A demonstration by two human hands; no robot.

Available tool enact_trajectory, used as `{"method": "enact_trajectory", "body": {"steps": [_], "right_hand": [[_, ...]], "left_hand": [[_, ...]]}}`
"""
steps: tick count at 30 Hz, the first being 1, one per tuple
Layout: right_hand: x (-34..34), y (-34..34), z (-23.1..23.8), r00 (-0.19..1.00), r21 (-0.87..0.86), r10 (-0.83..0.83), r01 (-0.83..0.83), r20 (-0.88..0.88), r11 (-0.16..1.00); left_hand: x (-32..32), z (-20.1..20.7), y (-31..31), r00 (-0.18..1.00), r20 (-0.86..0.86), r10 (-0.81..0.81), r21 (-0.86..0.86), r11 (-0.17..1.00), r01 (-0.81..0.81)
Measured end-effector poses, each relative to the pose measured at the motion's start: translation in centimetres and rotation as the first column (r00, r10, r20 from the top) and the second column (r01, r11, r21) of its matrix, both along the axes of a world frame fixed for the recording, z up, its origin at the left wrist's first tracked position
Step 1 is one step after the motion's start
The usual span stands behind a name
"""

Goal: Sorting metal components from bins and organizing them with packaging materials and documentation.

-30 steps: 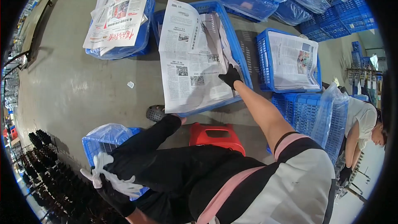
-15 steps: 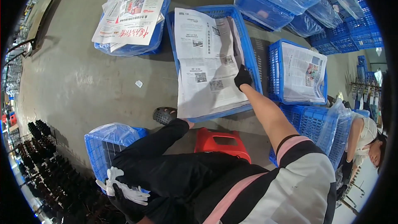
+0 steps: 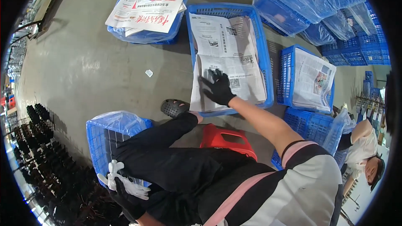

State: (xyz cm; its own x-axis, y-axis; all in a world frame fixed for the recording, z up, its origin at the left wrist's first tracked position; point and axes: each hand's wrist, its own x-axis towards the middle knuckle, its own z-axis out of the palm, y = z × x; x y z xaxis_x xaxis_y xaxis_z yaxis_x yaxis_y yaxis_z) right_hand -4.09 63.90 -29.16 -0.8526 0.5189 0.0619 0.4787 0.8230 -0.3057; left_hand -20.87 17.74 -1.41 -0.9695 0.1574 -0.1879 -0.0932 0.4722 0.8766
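My right hand (image 3: 218,88), in a black glove, lies over the newspaper sheets (image 3: 228,54) with its fingers spread. Those sheets line a long blue plastic crate (image 3: 268,73) in front of me. At the lower left, my left hand (image 3: 124,199), also black-gloved, is closed around a bunch of white gloves (image 3: 136,189). It is beside my thigh, over a blue crate (image 3: 95,142) covered with clear plastic film. Part of the left hand's fingers is hidden by the white gloves.
Newspapers (image 3: 155,8) are piled on another crate at the far left. A smaller newspaper-lined crate (image 3: 286,75) stands at right, near plastic-wrapped crates (image 3: 293,4). A red stool (image 3: 226,140) is below me. Dark items (image 3: 54,171) crowd the lower left. A co-worker (image 3: 364,146) is at right.
My right hand has moved left from the crate's right side onto the newspaper, its fingers now spread. The left hand still holds the white gloves. The view has shifted slightly.
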Motion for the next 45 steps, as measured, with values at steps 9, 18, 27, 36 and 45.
{"method": "enact_trajectory", "body": {"steps": [9,18,27,36,45], "right_hand": [[-0.8,-2.3,-4.6,0.866,-0.065,-0.007,0.045,0.500,0.997],[0.2,-2.1,-5.2,0.875,-0.244,0.111,0.009,0.471,0.970],[-0.6,0.2,5.1,0.997,-0.322,-0.011,-0.014,-0.075,0.947],[-5.3,-12.0,28.6,0.697,-0.474,0.405,-0.708,-0.592,0.524],[-11.5,-5.1,25.7,0.765,-0.335,0.353,-0.579,-0.539,0.744]], "left_hand": [[1.0,2.0,2.0,0.901,-0.299,-0.314,-0.383,0.904,0.188],[1.3,1.6,1.3,0.776,-0.475,-0.415,-0.491,0.857,0.158],[-0.1,1.4,12.2,0.828,0.160,-0.537,0.982,0.168,-0.080],[2.0,-0.1,14.6,0.984,-0.089,-0.156,0.499,0.848,0.179],[0.0,1.2,7.0,0.967,-0.235,-0.103,0.408,0.892,0.194]]}}
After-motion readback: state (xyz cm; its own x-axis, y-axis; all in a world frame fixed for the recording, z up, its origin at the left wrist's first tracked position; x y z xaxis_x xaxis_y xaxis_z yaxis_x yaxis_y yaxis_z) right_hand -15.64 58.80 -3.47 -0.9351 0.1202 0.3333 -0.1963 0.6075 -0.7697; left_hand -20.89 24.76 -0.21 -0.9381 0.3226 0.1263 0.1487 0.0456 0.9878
